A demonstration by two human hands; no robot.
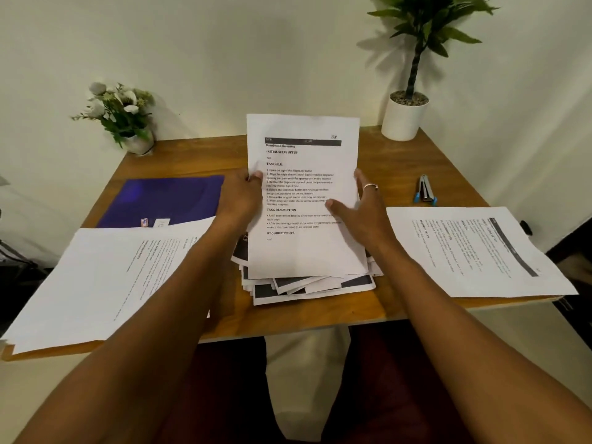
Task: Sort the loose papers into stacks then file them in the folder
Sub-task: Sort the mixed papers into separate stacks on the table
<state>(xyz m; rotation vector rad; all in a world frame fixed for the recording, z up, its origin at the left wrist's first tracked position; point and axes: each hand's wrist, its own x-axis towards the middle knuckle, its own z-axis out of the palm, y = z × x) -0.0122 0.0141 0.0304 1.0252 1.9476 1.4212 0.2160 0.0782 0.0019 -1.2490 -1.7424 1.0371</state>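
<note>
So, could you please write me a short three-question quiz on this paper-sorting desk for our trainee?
1. True or false: the purple folder lies to the left of the raised sheet.
2. Which item lies beyond the right stack? A) stapler B) scissors C) mug
3. Fill in: the left hand ___ the raised sheet's left edge.
Key: 1 true; 2 A; 3 pinches.

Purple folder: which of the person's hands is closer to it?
Left. The left hand pinches the left edge of the raised sheet, just beside the right end of the purple folder. The right hand touches the sheet's opposite edge, farther from the folder.
</note>
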